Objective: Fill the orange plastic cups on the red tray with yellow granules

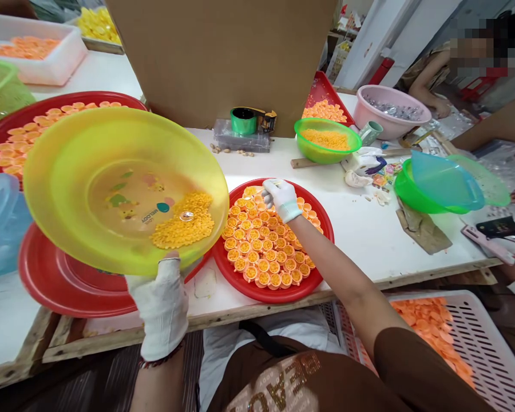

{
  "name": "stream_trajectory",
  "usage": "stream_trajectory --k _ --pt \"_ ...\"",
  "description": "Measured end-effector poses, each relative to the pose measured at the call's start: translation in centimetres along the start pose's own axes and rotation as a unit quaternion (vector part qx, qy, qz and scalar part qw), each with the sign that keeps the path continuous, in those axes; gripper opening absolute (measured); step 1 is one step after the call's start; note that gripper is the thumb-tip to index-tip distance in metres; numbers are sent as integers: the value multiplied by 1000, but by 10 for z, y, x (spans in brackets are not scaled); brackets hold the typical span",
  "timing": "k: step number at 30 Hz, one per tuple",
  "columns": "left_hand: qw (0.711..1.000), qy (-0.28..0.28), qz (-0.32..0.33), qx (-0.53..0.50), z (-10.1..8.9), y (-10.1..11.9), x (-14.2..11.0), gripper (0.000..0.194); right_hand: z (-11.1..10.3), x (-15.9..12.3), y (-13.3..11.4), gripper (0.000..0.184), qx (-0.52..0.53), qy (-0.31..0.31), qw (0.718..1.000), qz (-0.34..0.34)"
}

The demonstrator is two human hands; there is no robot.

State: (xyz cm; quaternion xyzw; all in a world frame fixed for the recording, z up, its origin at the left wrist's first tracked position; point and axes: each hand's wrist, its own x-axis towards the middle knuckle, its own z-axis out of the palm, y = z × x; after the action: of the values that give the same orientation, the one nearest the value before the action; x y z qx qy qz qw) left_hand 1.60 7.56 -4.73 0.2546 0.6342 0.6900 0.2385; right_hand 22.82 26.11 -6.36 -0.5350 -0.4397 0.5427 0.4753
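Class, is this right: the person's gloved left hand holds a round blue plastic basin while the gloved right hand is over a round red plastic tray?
Not quite: blue is wrong. The head view shows the gloved left hand holding a round yellow plastic basin.

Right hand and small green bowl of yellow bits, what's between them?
In the head view: the red tray's rim, white tabletop, and a wooden strip.

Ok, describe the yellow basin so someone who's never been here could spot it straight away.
Start at the white table and find the gloved left hand at its front edge. That hand grips the rim of the yellow basin, held above a red basin. Unlike its neighbours, it is lifted up, with MELODY printed inside beside small yellow pieces.
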Motion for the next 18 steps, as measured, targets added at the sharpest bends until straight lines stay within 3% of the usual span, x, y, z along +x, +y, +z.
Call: stream_trajectory --k 4,10,14,18 --pt "1000 1 16 20 -7 -2 2 44 3 9 21 12 -105 25 991 -74" --pt "1000 -6 -11 -9 -2 -3 -1 54 1 10 31 18 -236 -7 945 -228" --pt "1000 -6 -2 -2 5 -8 -6 59 3 -6 12 25 -193 38 958 -208" --pt "1000 -25 -6 -10 16 -11 -14 63 21 -30 -6 16 -223 -50 947 -225"
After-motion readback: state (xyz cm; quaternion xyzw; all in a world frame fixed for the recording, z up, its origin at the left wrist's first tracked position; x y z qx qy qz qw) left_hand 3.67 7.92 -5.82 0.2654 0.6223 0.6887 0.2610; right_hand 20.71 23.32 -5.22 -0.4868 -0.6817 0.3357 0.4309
